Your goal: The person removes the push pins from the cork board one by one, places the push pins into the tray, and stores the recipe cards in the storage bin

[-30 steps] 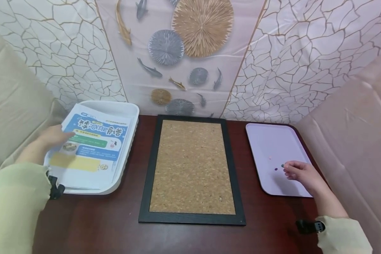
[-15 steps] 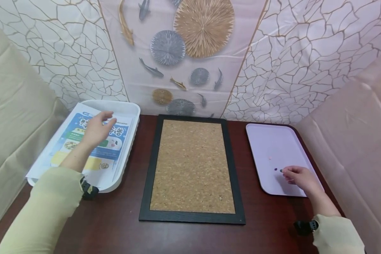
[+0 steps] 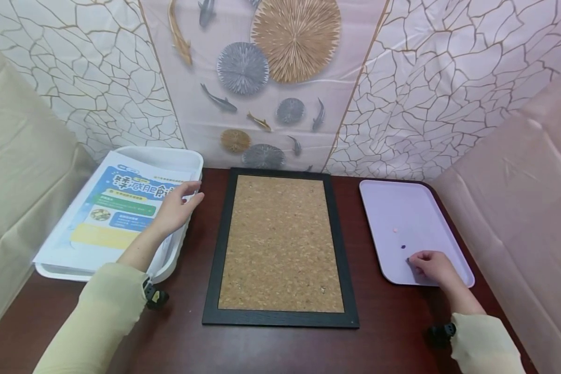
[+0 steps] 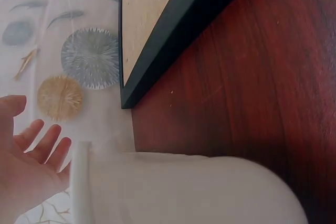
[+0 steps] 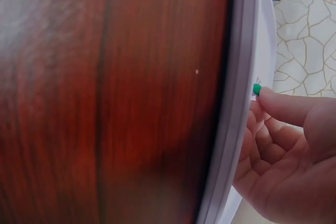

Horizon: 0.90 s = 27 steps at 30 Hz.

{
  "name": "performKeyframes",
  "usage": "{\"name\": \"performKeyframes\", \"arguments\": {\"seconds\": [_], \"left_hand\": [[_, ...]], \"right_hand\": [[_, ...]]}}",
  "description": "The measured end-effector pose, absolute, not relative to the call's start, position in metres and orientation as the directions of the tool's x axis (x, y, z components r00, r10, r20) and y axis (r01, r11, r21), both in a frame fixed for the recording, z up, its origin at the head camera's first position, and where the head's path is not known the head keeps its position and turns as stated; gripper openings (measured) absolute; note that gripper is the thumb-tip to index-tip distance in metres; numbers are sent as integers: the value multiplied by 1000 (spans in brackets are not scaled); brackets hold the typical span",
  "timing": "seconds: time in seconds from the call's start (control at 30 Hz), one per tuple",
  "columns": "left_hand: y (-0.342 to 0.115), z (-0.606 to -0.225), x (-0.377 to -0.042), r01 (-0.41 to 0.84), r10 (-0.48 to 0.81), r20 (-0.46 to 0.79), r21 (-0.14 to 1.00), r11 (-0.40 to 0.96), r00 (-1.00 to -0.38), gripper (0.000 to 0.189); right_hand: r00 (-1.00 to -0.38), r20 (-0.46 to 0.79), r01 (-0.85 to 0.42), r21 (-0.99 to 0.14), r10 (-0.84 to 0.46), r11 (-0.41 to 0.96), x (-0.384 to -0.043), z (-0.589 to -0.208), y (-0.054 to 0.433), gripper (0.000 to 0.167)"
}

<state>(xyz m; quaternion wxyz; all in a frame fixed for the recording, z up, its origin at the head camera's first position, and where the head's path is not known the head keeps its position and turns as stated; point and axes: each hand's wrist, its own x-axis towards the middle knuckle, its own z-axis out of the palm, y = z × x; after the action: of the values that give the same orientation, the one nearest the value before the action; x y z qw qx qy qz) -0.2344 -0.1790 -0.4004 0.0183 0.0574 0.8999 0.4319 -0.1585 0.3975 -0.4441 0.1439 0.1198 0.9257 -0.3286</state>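
Observation:
My left hand (image 3: 175,210), fingers loosely bent and parted from the thumb, hovers over the right side of the white plastic basin (image 3: 179,259). In the left wrist view its palm shows with nothing in it. Printed blue-and-white paper sheets (image 3: 121,210) lie in the basin, partly covered by the left hand and forearm. My right hand (image 3: 433,266) is low over the front of the pale lilac tray (image 3: 402,205). Its thumb and finger pinch a small green pushpin (image 5: 256,89), seen best in the right wrist view.
A black-framed cork board (image 3: 282,239) lies between basin and tray on the dark red-brown table (image 3: 168,343). On the tray are a small dark purple piece (image 3: 403,246) and a small pink piece (image 3: 395,230). Padded beige side panels (image 3: 533,156) and a patterned cloth (image 3: 159,98) enclose the table.
My left hand has swept rightward across the sheets from the basin's left side to its right. A sheet now overhangs the basin's left front. My right hand has shifted slightly toward me and left.

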Motion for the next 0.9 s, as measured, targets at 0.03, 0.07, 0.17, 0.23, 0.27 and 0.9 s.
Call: {"name": "performKeyframes", "arguments": {"seconds": [0.03, 0.07, 0.17, 0.23, 0.27, 0.9], "left_hand": [[-178, -401, -234, 87, 120, 16, 783, 616, -993, 51], [-177, -402, -234, 89, 122, 18, 787, 611, -992, 51], [-176, -404, -234, 87, 130, 11, 793, 603, -991, 50], [-176, -405, -233, 83, 133, 3, 794, 603, -991, 51], [-175, -405, -233, 82, 135, -1, 792, 605, -991, 52], [-155, -378, -247, 270, 187, 196, 652, 709, -963, 51]], "right_hand": [[-930, -344, 317, -572, 130, 757, -159, -445, 397, 30], [-931, -342, 315, -567, 129, 761, -159, -446, 398, 30], [-932, -336, 310, -554, 133, 772, -158, -448, 398, 29], [-931, -338, 312, -546, 137, 778, -157, -448, 398, 28], [-931, -338, 311, -541, 136, 782, -157, -449, 399, 28], [-953, 157, 156, -476, 258, 865, -194, -382, 374, 40]]}}
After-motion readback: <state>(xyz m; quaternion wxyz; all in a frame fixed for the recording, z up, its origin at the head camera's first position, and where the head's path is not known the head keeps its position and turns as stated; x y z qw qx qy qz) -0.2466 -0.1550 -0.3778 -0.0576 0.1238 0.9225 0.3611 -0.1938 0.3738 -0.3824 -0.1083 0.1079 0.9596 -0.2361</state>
